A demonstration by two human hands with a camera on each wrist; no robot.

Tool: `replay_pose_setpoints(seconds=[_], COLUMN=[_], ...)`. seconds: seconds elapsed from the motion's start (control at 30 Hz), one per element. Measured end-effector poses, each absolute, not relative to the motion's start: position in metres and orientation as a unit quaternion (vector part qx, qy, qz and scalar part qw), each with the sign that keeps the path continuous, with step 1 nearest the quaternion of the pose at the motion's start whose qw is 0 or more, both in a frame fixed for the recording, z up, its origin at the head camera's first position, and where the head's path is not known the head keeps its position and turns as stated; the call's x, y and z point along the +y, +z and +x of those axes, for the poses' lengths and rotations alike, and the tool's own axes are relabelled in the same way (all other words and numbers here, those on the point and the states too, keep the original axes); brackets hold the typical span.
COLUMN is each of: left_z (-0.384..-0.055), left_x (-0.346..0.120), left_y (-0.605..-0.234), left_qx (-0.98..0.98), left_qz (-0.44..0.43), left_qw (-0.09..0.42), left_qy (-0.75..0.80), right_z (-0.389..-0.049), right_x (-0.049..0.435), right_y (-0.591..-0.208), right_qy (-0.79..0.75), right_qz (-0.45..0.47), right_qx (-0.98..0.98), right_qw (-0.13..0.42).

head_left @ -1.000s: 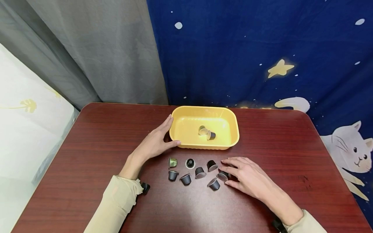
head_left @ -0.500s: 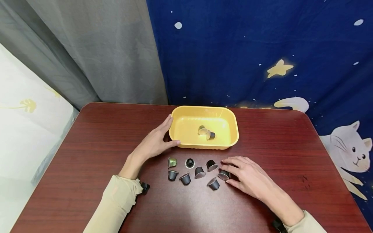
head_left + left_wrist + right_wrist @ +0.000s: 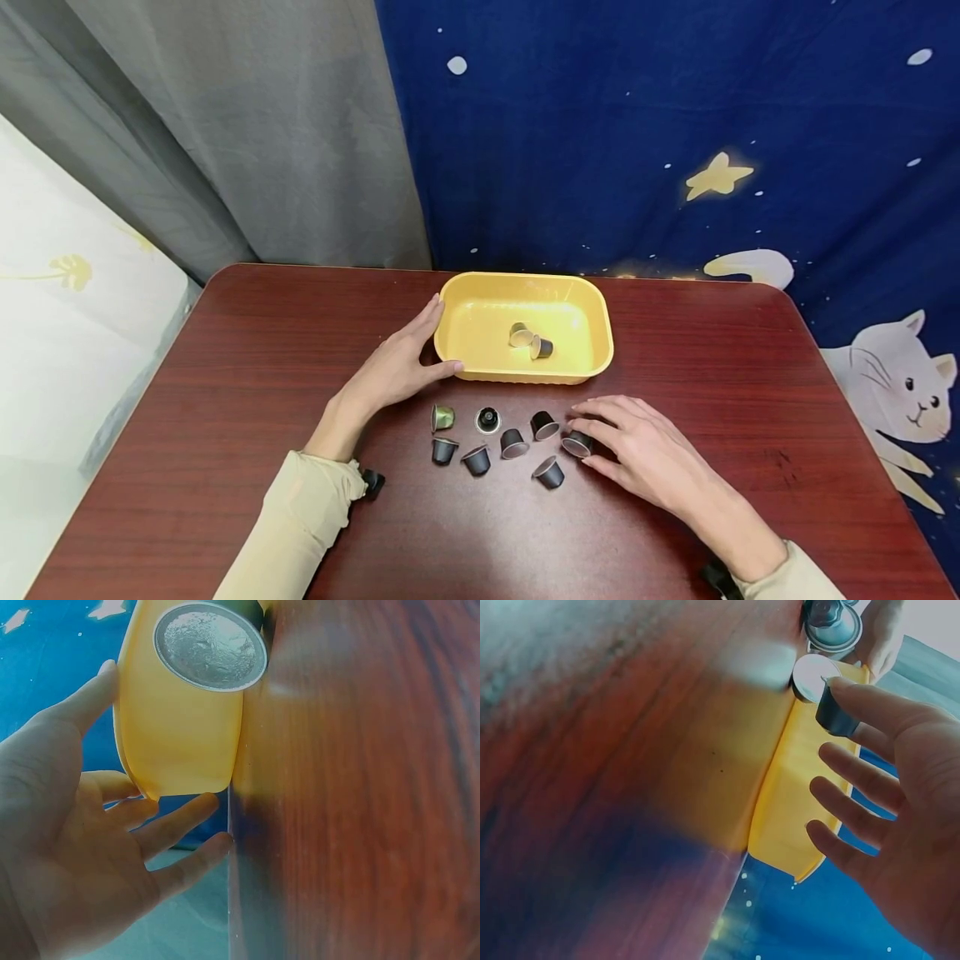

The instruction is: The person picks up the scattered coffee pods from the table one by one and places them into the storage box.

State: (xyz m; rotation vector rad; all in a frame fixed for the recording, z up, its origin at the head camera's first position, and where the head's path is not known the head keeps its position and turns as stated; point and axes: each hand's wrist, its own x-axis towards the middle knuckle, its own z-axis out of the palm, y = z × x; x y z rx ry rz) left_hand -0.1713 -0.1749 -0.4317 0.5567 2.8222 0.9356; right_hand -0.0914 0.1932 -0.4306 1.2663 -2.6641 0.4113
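My left hand [image 3: 396, 367] rests at the left end of a yellow plastic basin [image 3: 607, 358], its thumb on the front rim and its fingers along the end wall. In the left wrist view those fingers are spread and mostly straight. My right hand [image 3: 637, 454] pinches a dark coffee capsule [image 3: 835, 714] between thumb and index finger, its other fingers extended. In the head view, its silver lid faces me. Left of that hand lie several dark capsules, among them one black capsule [image 3: 544, 426] and a lower one [image 3: 550, 473]. Two capsules [image 3: 542, 347] lie inside the basin.
A green capsule [image 3: 443, 417] lies in front of the basin's left corner, beside a black capsule standing on its lid [image 3: 488, 420]. The reddish-brown wooden table [image 3: 712, 358] has its far edge behind the basin, against a blue star-patterned curtain [image 3: 562, 125].
My right hand has shifted slightly away from me, and the capsule at its fingertips has moved with it. My left hand stays at the basin.
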Motion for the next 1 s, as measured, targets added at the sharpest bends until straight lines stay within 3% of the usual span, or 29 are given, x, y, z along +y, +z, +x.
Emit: replay_pose_setpoints(seconds=[1.0], left_z=[-0.172], left_x=[-0.177], left_y=[-0.433], left_qx=[0.931], left_qz=[0.187], left_qw=[0.057], left_qy=[0.309], right_z=[-0.101], right_x=[0.195], right_y=[-0.404], right_qy=[0.122], right_qz=[0.424], right_qx=[-0.89], right_qw=[0.116])
